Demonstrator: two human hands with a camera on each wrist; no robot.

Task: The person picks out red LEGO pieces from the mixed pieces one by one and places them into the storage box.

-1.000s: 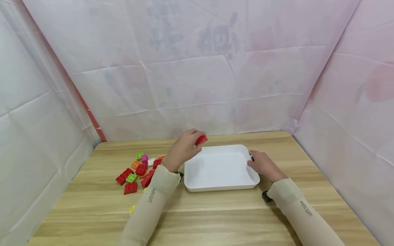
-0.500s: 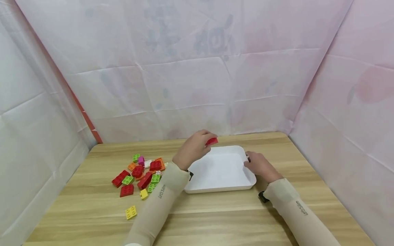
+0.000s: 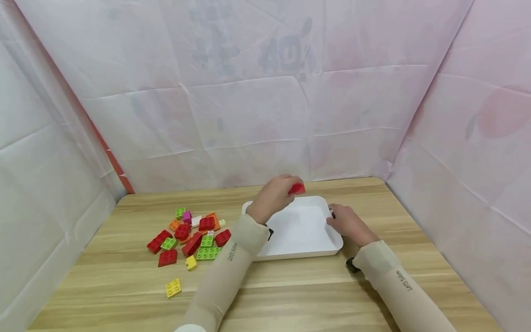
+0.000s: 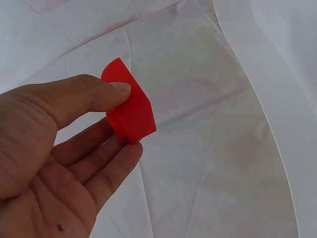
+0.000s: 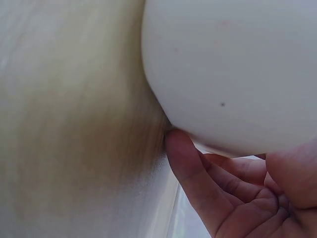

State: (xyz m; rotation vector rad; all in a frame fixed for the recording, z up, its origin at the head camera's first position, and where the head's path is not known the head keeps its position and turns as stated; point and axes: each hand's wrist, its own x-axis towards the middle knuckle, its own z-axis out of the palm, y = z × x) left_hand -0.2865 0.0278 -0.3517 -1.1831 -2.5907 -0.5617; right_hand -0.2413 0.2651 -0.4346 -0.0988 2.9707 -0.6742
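Thumb and fingers of my left hand (image 3: 274,197) pinch a red toy building brick (image 3: 297,188) above the far side of a white tray (image 3: 296,230). Close up in the left wrist view, the brick (image 4: 133,111) has a smooth face and one curved end, with the thumb on one side and fingertips below. My right hand (image 3: 351,224) holds the tray's right edge, thumb over the rim. Seen in the right wrist view, its fingertips (image 5: 184,148) press against the tray's outer wall (image 5: 223,74). The left forearm hides the tray's left front corner.
A loose pile of red, green, orange, white and pink bricks (image 3: 192,243) lies on the wooden table (image 3: 290,295) left of the tray. A yellow brick (image 3: 173,287) lies nearer the front. Pale cloth (image 3: 249,115) walls the table at the back and sides.
The left hand has carried the red brick rightward along the tray's far side, uncovering more of the brick pile. The right hand keeps its hold on the tray; the head view has shifted slightly.
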